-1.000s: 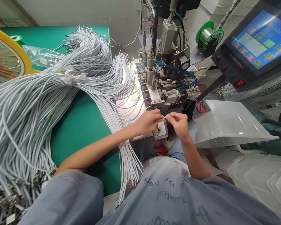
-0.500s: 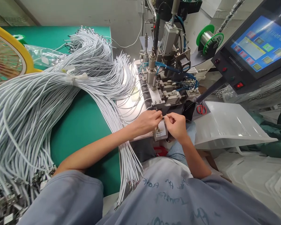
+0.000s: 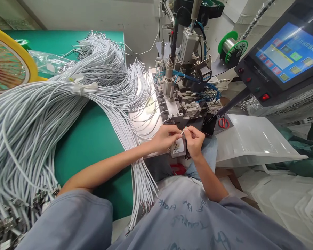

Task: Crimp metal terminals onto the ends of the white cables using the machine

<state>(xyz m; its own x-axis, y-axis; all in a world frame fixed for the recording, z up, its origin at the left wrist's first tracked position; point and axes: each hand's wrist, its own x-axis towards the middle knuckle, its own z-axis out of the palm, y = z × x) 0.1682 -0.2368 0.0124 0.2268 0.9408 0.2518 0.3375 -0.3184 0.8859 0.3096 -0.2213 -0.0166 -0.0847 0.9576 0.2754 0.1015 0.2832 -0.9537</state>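
"While both hands meet at one white cable end [image 3: 183, 132], how far along is the work?"

"Partway, I'd judge. The left hand [image 3: 168, 136] pinches the cable, and the right hand [image 3: 194, 139] pinches at its tip, where fine coloured wires poke out — too small to tell whether they are sorted yet."

"Where is that end, exactly?"

"Held up near the front of the machine [image 3: 169, 85], not set into it."

"And what looks done?"

"A few cables [image 3: 163, 111] already run up to the machine's edge, apparently placed, though I can't see how they sit."

"What is left?"

"Plenty, it seems: a tied bundle [image 3: 108, 106] spreads over the green counter [image 3: 91, 139], with loose ends [image 3: 145, 198] near the person's lap — whether any are finished, I cannot tell."
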